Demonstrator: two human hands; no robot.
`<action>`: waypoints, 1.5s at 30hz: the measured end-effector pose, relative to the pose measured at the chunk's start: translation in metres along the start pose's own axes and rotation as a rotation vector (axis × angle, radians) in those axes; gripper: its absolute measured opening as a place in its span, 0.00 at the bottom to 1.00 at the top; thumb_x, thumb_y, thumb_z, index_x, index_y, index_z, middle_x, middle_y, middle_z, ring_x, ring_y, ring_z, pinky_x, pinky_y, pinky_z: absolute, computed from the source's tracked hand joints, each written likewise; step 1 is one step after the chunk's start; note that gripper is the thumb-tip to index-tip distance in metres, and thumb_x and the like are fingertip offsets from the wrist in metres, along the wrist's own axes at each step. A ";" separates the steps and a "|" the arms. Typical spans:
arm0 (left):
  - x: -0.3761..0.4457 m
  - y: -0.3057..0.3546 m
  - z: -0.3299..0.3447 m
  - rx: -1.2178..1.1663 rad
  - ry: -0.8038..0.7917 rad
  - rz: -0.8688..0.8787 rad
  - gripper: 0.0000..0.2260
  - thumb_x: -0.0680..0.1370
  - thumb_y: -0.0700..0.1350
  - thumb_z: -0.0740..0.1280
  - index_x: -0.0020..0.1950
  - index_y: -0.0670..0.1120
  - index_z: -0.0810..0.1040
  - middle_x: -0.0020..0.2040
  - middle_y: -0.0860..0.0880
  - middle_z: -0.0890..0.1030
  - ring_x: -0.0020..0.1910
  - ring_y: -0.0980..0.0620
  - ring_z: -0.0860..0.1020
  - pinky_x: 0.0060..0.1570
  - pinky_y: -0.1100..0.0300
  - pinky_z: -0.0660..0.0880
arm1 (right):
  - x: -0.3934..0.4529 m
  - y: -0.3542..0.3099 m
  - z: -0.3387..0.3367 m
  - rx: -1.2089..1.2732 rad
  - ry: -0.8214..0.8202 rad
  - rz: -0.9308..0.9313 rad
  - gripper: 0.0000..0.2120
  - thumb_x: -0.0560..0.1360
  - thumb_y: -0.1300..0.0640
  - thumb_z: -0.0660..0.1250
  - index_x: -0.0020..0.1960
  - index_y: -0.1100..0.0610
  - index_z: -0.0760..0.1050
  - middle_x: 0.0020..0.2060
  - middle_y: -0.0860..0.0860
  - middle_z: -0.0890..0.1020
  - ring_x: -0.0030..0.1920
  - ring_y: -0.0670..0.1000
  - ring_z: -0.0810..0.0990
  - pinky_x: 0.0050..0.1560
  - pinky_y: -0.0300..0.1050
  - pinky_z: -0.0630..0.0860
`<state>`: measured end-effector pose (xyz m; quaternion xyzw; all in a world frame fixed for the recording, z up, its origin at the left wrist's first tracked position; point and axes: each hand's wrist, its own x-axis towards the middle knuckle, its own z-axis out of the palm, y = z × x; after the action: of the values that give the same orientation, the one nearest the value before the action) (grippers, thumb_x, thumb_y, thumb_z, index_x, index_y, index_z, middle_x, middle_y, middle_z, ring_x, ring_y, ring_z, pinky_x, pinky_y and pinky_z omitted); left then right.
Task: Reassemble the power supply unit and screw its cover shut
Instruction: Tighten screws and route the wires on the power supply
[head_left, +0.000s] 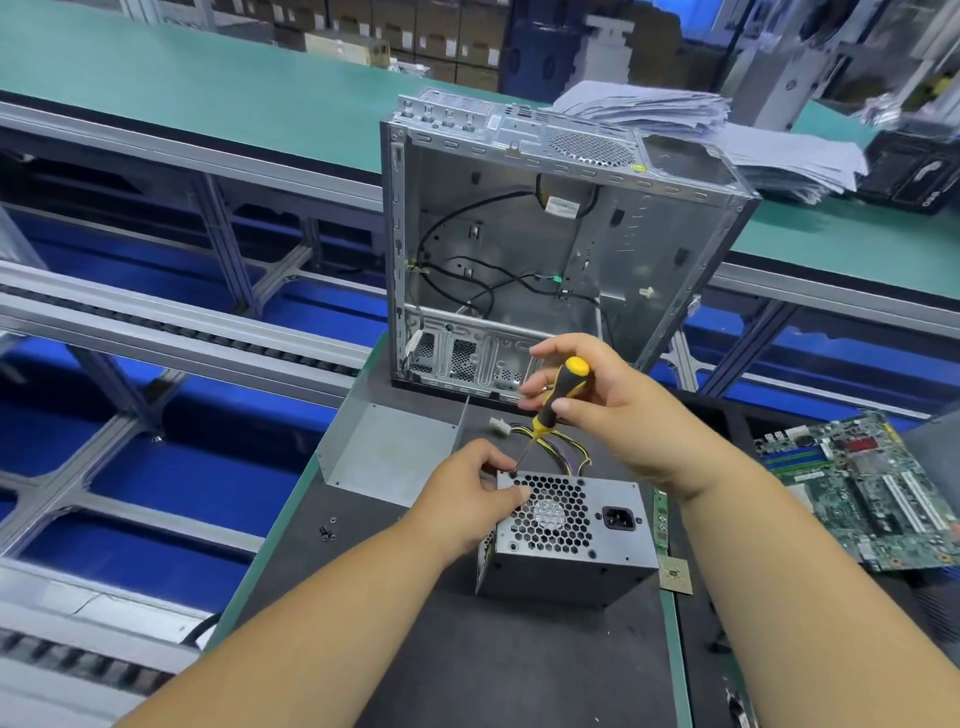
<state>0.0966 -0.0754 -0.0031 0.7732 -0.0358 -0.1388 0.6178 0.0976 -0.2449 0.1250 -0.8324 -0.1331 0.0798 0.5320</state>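
Your right grip (597, 400) pinches one screwdriver (553, 402); your left grip (475, 486) pinches one power supply (566, 540). Two loose screws (327, 532) lie on the surface (395, 649).

One power supply unit (569, 540) sits on the surface (467, 649), and one screwdriver (550, 410) stands over it. Two hands are in view, the left hand (467, 488) and the right hand (608, 400). There is one open computer case (545, 234), one motherboard (872, 488), one loose metal panel (384, 452), and one stack of papers (727, 135). A few small loose screws (327, 532) lie together; their exact number cannot be told.
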 end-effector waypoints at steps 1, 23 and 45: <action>0.000 0.000 0.000 -0.005 0.001 -0.002 0.10 0.73 0.43 0.75 0.45 0.54 0.75 0.40 0.44 0.76 0.35 0.51 0.75 0.40 0.54 0.77 | 0.000 0.000 -0.002 -0.012 -0.009 -0.005 0.21 0.79 0.71 0.60 0.62 0.47 0.73 0.52 0.50 0.84 0.56 0.50 0.83 0.57 0.47 0.79; 0.001 0.000 -0.001 0.016 -0.007 0.024 0.10 0.74 0.42 0.74 0.46 0.51 0.74 0.36 0.49 0.71 0.26 0.60 0.69 0.29 0.68 0.68 | 0.002 0.003 0.056 -0.396 0.565 -0.038 0.15 0.74 0.48 0.72 0.43 0.49 0.65 0.33 0.45 0.74 0.34 0.45 0.73 0.31 0.40 0.69; 0.002 -0.003 0.000 0.027 0.008 -0.006 0.09 0.73 0.45 0.75 0.46 0.54 0.75 0.37 0.47 0.74 0.33 0.52 0.72 0.35 0.60 0.72 | 0.005 0.009 0.007 0.026 0.205 -0.109 0.20 0.72 0.71 0.69 0.51 0.46 0.81 0.45 0.51 0.86 0.50 0.53 0.85 0.54 0.55 0.81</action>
<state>0.0983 -0.0751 -0.0061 0.7822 -0.0331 -0.1371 0.6068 0.1014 -0.2410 0.1140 -0.8208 -0.1218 -0.0329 0.5571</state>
